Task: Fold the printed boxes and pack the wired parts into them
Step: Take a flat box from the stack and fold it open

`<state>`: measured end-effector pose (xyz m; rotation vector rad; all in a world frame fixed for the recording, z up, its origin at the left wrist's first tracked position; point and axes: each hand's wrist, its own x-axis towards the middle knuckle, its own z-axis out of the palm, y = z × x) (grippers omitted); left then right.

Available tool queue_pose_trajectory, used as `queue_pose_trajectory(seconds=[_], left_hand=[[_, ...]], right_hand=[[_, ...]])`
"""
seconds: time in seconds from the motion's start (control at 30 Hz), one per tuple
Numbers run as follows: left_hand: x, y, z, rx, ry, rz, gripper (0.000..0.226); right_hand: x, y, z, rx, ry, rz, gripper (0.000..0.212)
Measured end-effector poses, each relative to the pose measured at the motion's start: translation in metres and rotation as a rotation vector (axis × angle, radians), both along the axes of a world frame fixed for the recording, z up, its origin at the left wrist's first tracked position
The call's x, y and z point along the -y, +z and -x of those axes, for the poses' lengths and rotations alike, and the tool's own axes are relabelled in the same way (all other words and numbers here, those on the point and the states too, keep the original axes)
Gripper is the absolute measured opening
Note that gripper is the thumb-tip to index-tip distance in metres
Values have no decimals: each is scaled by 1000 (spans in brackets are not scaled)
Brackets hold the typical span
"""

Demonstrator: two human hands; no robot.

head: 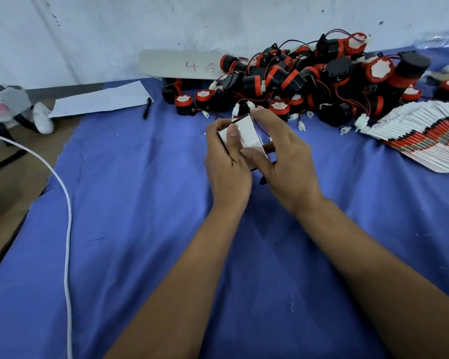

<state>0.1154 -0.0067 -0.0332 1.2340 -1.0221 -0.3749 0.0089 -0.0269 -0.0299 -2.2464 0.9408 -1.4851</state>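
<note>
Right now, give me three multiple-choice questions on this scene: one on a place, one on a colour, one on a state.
1. Where does the fanned stack of flat boxes lie? A far right B far left C under the pen
2. What colour is the cloth? A green B blue C yellow
3. What is the left hand doing? A resting flat B gripping the white box C holding the pen

Answers: A, it lies at the right edge; B, the cloth is blue; B, both it and the right hand grip the box.

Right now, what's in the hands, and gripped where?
One small white box, both hands: left hand grips its left side, right hand its right side and top edge.
</note>
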Motion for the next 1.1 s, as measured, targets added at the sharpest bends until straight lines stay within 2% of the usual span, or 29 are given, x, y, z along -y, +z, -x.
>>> queue_pose_trajectory(seconds=[0.1, 0.17, 0.3, 0.43, 0.6, 0.73, 0.87, 0.97, 1.03, 1.1], left_hand=[[-3, 0, 2, 54, 45, -2, 10], [-3, 0, 2, 87, 72, 8, 7], [-1, 0, -3, 133, 142, -50, 20], [-1, 1, -3, 234, 199, -65, 32], [-4, 4, 1, 371, 74, 9, 38], [0, 4, -9, 358, -217, 32, 59], [3, -3, -23, 368, -370, -29, 82], [3, -6, -29, 506, -403, -66, 107], [3, -6, -29, 570, -355, -20, 108], [4, -4, -29, 580, -283, 38, 94]], right_hand=[[-1, 0, 1, -89, -25, 47, 44], [-3, -1, -2, -118, 33, 22, 47], [-11, -6, -10, -81, 210, -116, 66], [-14, -5, -15, 45, 298, -200, 53], [-9, -3, -11, 234, 313, -292, 56], [-2, -1, 1, 446, 342, -471, 75], [4, -2, 8, 517, 184, -590, 58], [9, -1, 13, 547, 130, -621, 45], [10, 0, 15, 561, 156, -660, 42], [10, 0, 15, 490, 174, -664, 39]])
